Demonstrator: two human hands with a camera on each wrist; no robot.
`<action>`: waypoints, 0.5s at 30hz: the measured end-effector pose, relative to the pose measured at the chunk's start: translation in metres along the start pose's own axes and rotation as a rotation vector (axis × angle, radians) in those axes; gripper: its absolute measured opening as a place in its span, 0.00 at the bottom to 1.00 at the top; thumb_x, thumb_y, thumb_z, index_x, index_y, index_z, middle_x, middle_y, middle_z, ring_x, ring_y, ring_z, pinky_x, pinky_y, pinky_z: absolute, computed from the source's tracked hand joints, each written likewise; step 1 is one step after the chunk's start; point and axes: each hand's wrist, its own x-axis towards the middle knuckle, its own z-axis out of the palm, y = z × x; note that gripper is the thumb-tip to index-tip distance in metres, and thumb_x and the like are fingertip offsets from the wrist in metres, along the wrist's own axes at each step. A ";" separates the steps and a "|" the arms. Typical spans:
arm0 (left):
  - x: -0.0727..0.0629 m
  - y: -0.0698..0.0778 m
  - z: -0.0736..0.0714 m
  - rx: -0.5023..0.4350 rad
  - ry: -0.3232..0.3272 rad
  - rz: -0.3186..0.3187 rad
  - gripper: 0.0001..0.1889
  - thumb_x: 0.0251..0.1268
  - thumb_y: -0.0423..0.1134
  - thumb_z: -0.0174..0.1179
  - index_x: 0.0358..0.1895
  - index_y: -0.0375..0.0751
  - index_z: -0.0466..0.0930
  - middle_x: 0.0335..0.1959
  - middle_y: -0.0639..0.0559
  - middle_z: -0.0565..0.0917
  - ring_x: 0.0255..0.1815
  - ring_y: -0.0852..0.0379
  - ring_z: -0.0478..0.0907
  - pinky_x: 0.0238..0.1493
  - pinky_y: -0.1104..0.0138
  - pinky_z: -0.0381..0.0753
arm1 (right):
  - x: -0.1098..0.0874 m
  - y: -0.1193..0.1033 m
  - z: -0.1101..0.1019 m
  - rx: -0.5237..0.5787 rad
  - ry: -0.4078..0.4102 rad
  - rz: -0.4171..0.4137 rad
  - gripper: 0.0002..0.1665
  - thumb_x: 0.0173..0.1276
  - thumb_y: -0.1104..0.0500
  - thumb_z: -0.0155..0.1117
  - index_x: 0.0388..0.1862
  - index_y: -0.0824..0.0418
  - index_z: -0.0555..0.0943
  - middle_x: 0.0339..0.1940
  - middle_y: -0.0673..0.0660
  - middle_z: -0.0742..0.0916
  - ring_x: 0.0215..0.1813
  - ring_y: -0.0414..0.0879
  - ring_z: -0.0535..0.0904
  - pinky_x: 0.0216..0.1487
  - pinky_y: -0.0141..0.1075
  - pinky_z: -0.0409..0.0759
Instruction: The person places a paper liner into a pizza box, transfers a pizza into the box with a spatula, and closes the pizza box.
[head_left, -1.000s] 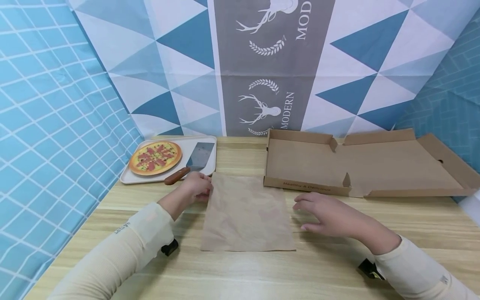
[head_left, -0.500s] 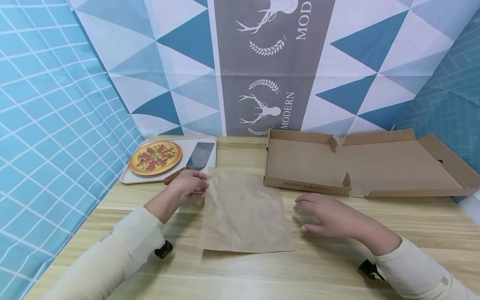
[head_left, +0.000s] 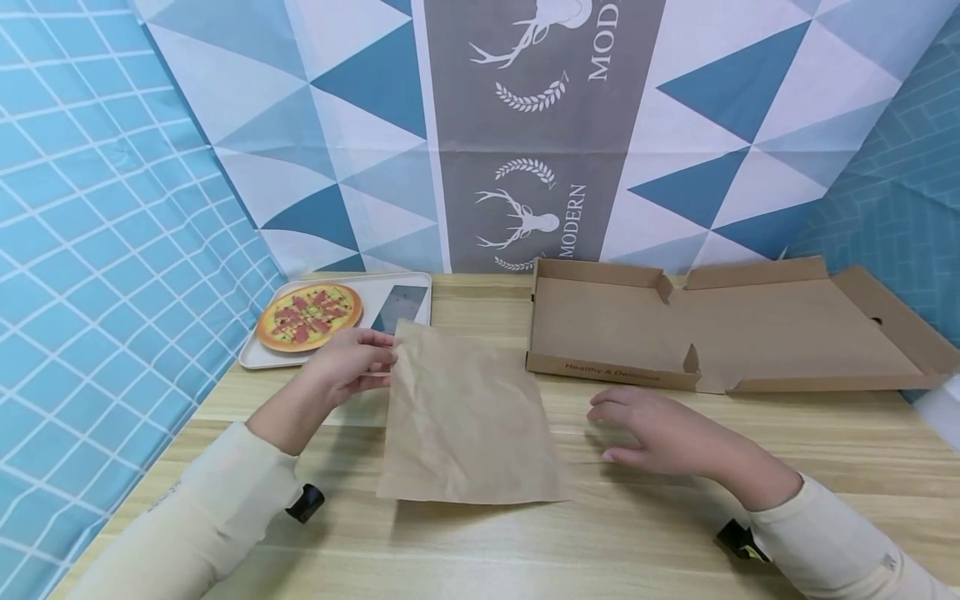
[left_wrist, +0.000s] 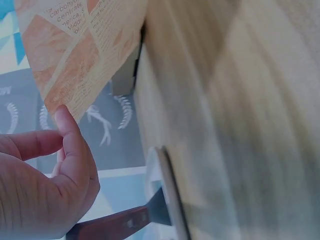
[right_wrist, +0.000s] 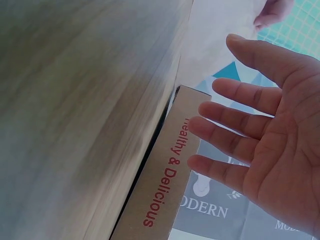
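A brown sheet of paper (head_left: 468, 417) hangs tilted above the table, its far left corner pinched by my left hand (head_left: 347, 367). In the left wrist view, thumb and finger meet at the corner of the paper (left_wrist: 80, 60), whose underside carries printed text and orange-red pictures. My right hand (head_left: 660, 433) hovers to the right of the paper with nothing in it. Its fingers (right_wrist: 230, 140) are spread and nearly straight in the right wrist view, close to the cardboard box (right_wrist: 165, 170) lettered "Healthy & Delicious".
An unfolded cardboard pizza box (head_left: 600, 317) lies at the back right, its lid spread to the right. At the back left, a white tray (head_left: 375, 292) bears a pizza (head_left: 309, 318) and a spatula (head_left: 399, 307). The spatula's wooden handle (left_wrist: 112, 223) shows in the left wrist view.
My left hand has lifted the paper's left side off the table and drawn it left and a little towards me. The right hand has stayed in place.
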 end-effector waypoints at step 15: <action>-0.029 0.025 -0.026 -0.085 -0.005 0.136 0.13 0.70 0.31 0.56 0.54 0.33 0.70 0.33 0.55 0.79 0.30 0.63 0.79 0.37 0.70 0.82 | -0.001 -0.001 -0.002 0.037 0.010 0.052 0.22 0.62 0.56 0.72 0.52 0.65 0.80 0.54 0.60 0.82 0.55 0.55 0.79 0.53 0.49 0.78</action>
